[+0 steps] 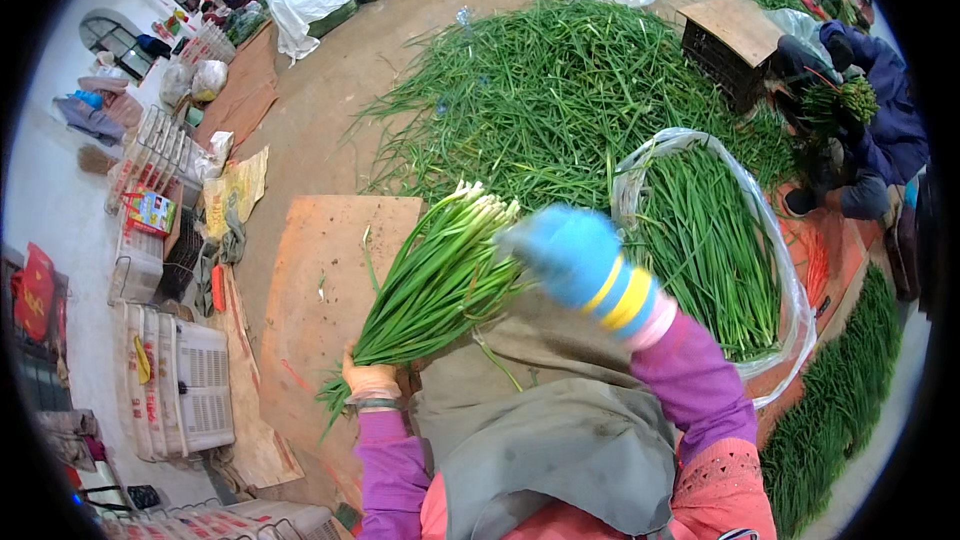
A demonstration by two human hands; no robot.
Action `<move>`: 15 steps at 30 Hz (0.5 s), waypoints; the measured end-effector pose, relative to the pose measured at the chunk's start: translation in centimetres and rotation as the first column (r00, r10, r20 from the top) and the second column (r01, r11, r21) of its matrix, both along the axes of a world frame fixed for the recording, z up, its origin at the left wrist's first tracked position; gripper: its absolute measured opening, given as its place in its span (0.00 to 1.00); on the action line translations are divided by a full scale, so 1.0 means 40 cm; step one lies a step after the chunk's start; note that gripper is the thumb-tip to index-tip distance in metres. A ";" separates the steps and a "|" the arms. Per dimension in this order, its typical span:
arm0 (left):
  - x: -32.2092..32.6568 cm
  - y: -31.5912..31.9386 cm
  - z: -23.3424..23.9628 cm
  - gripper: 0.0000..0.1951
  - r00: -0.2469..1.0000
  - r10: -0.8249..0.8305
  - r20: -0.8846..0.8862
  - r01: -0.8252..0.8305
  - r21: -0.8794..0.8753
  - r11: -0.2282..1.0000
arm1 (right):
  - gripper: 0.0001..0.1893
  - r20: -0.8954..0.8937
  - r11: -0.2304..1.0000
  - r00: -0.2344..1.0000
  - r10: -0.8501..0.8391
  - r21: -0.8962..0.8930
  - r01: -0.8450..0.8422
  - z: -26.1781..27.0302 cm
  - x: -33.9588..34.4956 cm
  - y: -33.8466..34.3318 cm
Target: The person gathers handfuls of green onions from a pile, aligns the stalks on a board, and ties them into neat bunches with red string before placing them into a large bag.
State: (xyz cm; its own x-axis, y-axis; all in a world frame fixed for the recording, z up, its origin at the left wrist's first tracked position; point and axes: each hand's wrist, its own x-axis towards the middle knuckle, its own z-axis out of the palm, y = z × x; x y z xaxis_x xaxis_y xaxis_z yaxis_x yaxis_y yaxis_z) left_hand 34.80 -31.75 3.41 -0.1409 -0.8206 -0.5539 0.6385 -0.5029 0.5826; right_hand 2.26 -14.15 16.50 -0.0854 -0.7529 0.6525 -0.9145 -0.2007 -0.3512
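Note:
A thick bunch of chive-like greens point(442, 285) slants across a tan board point(300, 315) and my apron-covered lap. Its pale cut ends point up and away, and the leafy tips hang past my left hand point(371, 375), which grips the bunch near the tips. My right hand point(574, 259), in a blue knit glove with yellow bands at the wrist, is blurred by motion beside the bunch's pale end. Its fingers are too smeared to show whether they hold anything. A grey apron point(555, 442) covers my front.
A large heap of loose greens point(555, 90) spreads ahead. To my right stands a clear plastic bag point(787, 300) of aligned greens, with a long row of greens point(832, 405) beyond. A seated person point(877, 105) holds a bunch near a crate point(724, 52). White plastic crates point(180, 382) line the left.

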 end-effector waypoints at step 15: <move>-0.057 0.060 0.074 0.27 0.991 -0.112 0.079 0.098 0.154 0.983 | 0.10 0.156 0.980 0.981 0.119 0.143 -0.142 -0.155 0.107 0.087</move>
State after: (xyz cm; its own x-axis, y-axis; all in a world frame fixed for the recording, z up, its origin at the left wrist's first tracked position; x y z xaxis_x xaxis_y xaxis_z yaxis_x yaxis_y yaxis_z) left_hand 32.52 -29.36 6.36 -0.1677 -0.7107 -0.6833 0.5277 -0.6502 0.5467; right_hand 6.53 -10.67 10.30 -0.0658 -0.8535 0.5169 -0.8205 -0.2485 -0.5148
